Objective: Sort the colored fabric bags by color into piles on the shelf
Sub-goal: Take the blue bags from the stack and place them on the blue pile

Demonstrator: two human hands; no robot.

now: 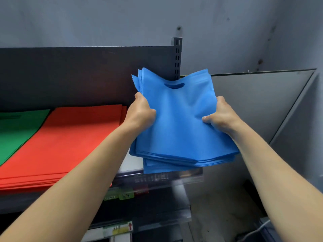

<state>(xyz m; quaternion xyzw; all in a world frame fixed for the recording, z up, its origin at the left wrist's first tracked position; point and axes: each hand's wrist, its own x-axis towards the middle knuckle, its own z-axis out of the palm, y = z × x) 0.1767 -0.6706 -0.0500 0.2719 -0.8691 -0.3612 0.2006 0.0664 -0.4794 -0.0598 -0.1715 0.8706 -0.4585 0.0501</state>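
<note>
Wall, racking hardware and labels

We see a scuffed grey wall (87,18) behind a dark back panel (70,75), whose right edge ends at a slotted metal upright (177,56). Right of that upright a pale grey board (253,102) with a dark frame stands along the wall. Lower down, a clear price rail (157,178) carries lettering too blurred for us to read. Beneath it hang yellow-green tags (120,195) and, just beside them, a red tag (140,190). A lower rail holds a yellow label (118,228) with a red arrow. A white cable (257,230) lies at bottom right.
</note>
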